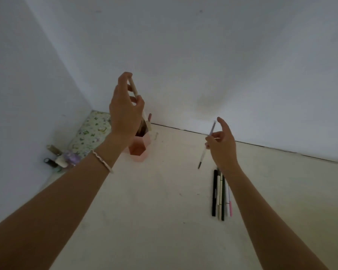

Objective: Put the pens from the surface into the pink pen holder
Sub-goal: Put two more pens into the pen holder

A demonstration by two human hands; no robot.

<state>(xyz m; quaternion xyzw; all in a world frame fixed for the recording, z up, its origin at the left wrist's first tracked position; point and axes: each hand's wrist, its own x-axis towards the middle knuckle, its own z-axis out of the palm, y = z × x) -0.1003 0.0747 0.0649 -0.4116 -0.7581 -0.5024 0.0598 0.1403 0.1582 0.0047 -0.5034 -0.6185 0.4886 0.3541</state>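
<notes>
A pale tabletop (164, 221) is seen running to a white wall, and most of the view is taken up by two bare forearms. Toward the far left corner a floral pouch (90, 131) lies beside the pink pen holder (140, 147), which stands upright and already has a few pens in it.

The left hand (125, 114) is raised directly above the holder, its grip closed around a cream pen (134, 87) held steeply, the lower end hidden behind the hand and pointing down toward the opening. The right hand (221, 143) hovers well apart from the holder, above the row of loose pens (220, 193) lying side by side on the tabletop; its grip is pinched near the upper part of a thin lilac pen (208, 143), the dark tip hanging free below.

The pens are judged light, stiff and smooth, so a fingertip pinch near mid-barrel should suffice; a slip is possible if they are held by the end.
</notes>
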